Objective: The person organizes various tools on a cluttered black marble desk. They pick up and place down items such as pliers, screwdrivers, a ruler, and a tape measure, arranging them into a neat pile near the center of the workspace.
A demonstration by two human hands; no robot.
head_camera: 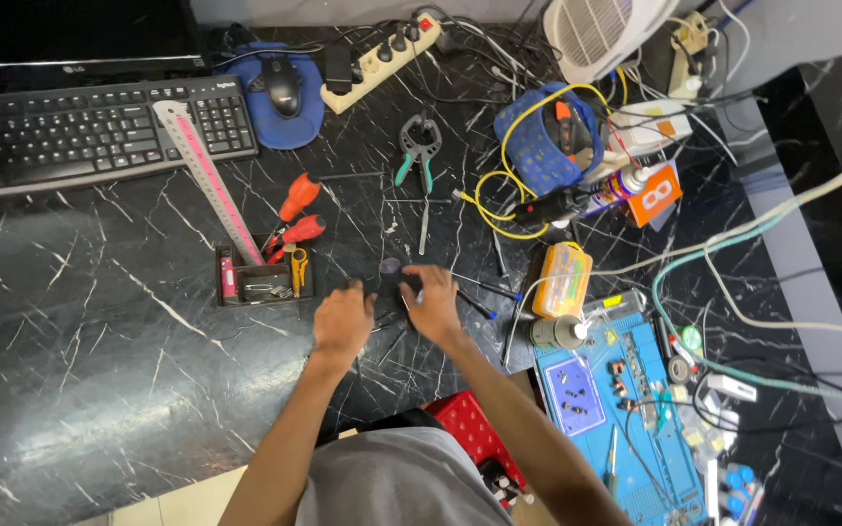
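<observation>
Pinching a small dark part [394,274], right hand [434,304]; left hand [343,319] curled beside it.

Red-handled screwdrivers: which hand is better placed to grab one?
Probably left. The left hand lies nearer the red-handled screwdrivers, up and to its left; the right hand is farther away and is touching a small dark object.

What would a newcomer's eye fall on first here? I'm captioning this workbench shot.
Both hands, left hand and right hand, meet over a small dark object at the centre of the black marble table. Red-handled screwdrivers lie to their left, and a blue work mat sits at lower right.
</observation>
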